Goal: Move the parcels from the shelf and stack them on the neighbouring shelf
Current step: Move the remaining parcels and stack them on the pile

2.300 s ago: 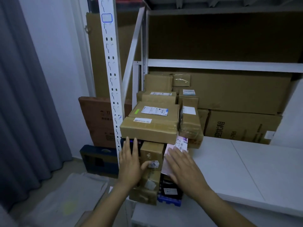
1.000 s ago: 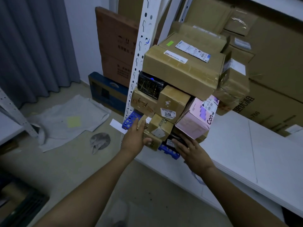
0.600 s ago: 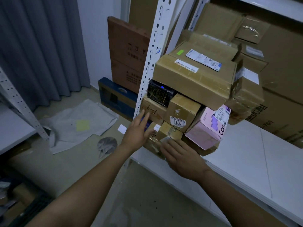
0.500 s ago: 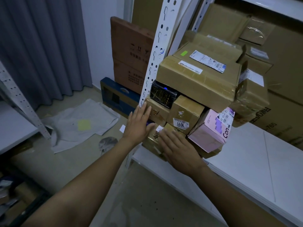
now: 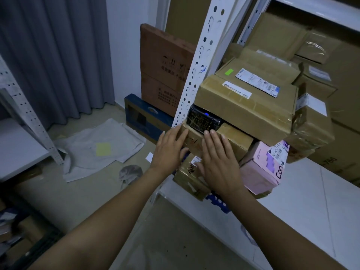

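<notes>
A leaning pile of parcels sits at the left end of the white shelf [image 5: 303, 201]. A big brown carton [image 5: 245, 106] with labels tops it. Under it lie a black packet [image 5: 202, 119], a small brown box [image 5: 236, 142] and a pink box [image 5: 261, 170]. My left hand [image 5: 169, 151] lies flat, fingers apart, against the left brown box [image 5: 191, 140] by the shelf post. My right hand [image 5: 218, 162] presses flat on the front of the small boxes, over a low brown parcel [image 5: 187, 178]. Neither hand grips anything.
A white perforated post [image 5: 196, 63] stands just left of the pile. More cartons [image 5: 311, 49] fill the back of the shelf. A blue crate [image 5: 220, 203] pokes out under the pile. Another shelf [image 5: 17, 145] is at far left; cloth [image 5: 101, 147] and boxes lie on the floor.
Both hands have slid upward on the front of the pile, from the lowest parcels to the middle boxes. The pile itself has stayed in place.
</notes>
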